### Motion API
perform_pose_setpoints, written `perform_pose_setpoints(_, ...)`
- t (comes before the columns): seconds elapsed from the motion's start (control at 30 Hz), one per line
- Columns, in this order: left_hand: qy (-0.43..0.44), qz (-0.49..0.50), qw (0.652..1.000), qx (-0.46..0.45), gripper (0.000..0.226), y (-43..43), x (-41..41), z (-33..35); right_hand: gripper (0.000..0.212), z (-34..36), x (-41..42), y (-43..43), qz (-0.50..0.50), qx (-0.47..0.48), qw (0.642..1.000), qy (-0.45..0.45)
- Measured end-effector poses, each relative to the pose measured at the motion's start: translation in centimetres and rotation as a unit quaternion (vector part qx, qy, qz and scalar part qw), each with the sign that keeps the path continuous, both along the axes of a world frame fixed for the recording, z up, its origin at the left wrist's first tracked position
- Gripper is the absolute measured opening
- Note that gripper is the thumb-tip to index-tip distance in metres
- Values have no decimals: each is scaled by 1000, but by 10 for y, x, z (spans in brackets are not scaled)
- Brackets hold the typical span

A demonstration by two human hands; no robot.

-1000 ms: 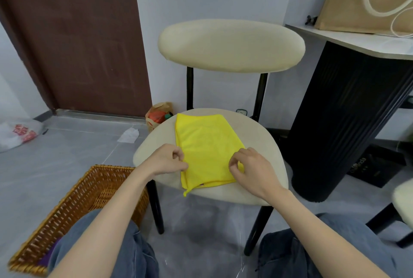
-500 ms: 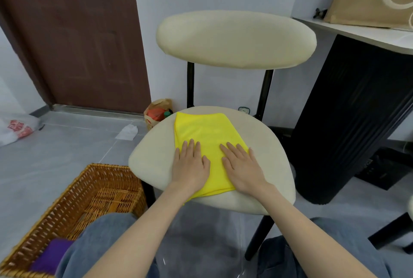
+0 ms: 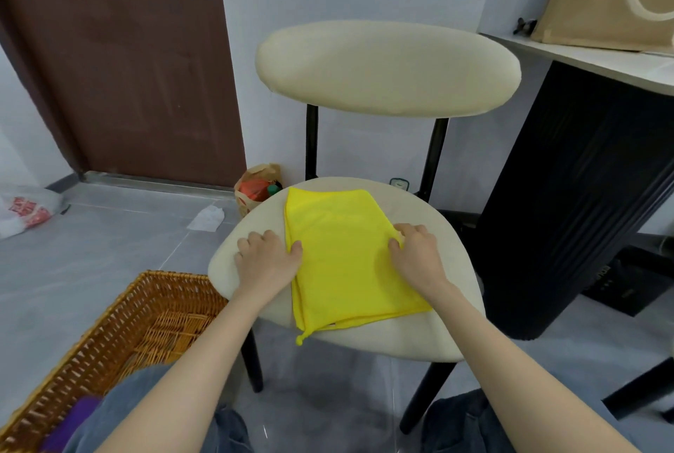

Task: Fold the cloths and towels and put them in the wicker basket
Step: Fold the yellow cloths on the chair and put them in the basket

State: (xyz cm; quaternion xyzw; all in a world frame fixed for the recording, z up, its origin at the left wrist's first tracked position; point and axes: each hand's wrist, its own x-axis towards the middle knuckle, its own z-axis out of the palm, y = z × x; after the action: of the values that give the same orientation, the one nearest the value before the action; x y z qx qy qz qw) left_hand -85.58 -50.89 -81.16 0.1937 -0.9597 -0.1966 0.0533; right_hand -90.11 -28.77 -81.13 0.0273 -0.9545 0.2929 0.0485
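Two bare hands worked at a folded yellow cloth [image 3: 346, 263] on the cream seat [image 3: 437, 336] of a chair. We found the cloth lying flat across the middle of the seat, running from near its back edge to near its front edge. A small loop at the cloth's near left corner hung just over the front edge.

The left hand [image 3: 266, 263] rested on the left part of the seat. Its thumb lay on the cloth's left edge, and its fingers [image 3: 255, 239] were curled on the bare seat just beside that edge. We could not tell whether this hand gripped the fabric or only pressed it. The right hand [image 3: 419, 255] was at the cloth's right edge, with fingers and thumb curled in and pinching the fabric there.

We noted the wicker basket [image 3: 171, 277] on the floor, below and left of the seat's front left corner, apart from the cloth. A purple cloth [image 3: 73, 419] lay inside at its near end, partly hidden by the person's knee.

Behind the chair stood a brown paper bag [image 3: 255, 186] against the wall.
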Motion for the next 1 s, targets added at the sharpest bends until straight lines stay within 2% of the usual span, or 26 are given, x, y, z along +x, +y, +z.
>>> perform_pose_setpoints(0.13, -54, 13, 997, 56, 60, -8, -14, -4, 41, -2, -27, -3, -65, -13, 992, -103)
perform_pose_setpoints(0.3, -64, -13, 996, 65, 44, -13, -20, 0, 46, -2, -45, -3, -79, -7, 984, -159)
perform_pose_setpoints(0.4, -58, -17, 997, 48, 43, -17, -22, -1, 30, 0, -49, 0, -57, 5, 984, -168)
perform_pose_setpoints(0.47, -55, -16, 997, 54, 45, -19, -22, 0, 28, 2, -51, 3, -53, -28, 983, -173)
perform_pose_setpoints(0.57, -37, -20, 992, 121, 53, -24, -25, 0, 37, 7, -46, 10, -60, -166, 967, -182)
perform_pose_setpoints(0.67, 44, -31, 962, 266, 36, -25, -26, 3, 15, 18, -35, 16, -58, -325, 927, -177)
perform_pose_setpoints(0.73, 112, -32, 932, 343, 17, -21, -23, 13, 14, 26, -28, 18, -45, -390, 906, -159)
perform_pose_setpoints(0.83, 230, -42, 911, 339, 17, -21, -21, 27, 18, 36, -22, 22, -4, -422, 901, -104)
perform_pose_setpoints(0.9, 274, -61, 896, 343, 21, -23, -19, 37, 19, 45, -14, 22, 30, -452, 890, -54)
perform_pose_setpoints(1.0, 305, -85, 838, 444, 15, -20, -9, 54, 19, 61, -1, 22, 59, -486, 871, 32)
